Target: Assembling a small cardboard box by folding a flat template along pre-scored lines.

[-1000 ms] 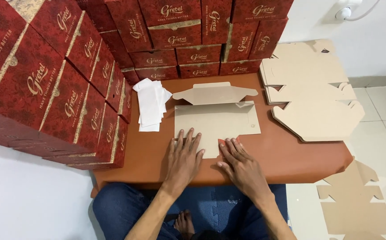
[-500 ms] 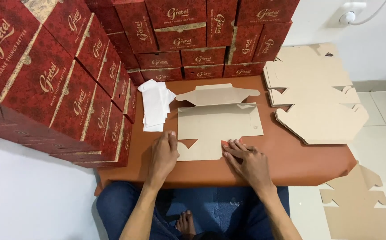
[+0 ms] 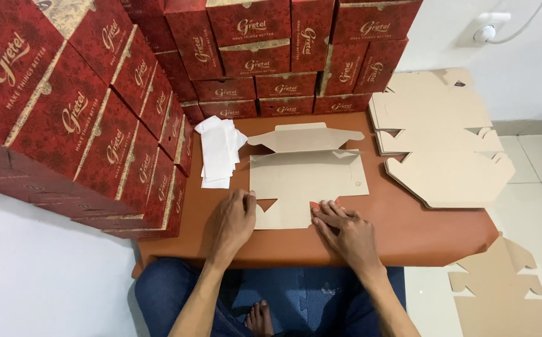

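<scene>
A flat, unfolded brown cardboard box blank (image 3: pixel 308 175) lies on the low brown table (image 3: pixel 433 234), its plain inner side up. My left hand (image 3: pixel 230 226) rests palm down at the blank's near left corner, fingers touching its edge. My right hand (image 3: pixel 346 232) lies flat at the near right corner, fingertips on the edge of the bottom flap. Both hands hold nothing.
Stacks of red printed boxes (image 3: pixel 96 125) stand at the left and along the back (image 3: pixel 283 56). A pile of white paper slips (image 3: pixel 218 150) lies left of the blank. A stack of flat blanks (image 3: pixel 439 137) sits at the right; another blank (image 3: pixel 502 293) lies on the floor.
My hands have spread apart from the middle of the blank's near edge to its two near corners. The blank's near flap now lies flatter.
</scene>
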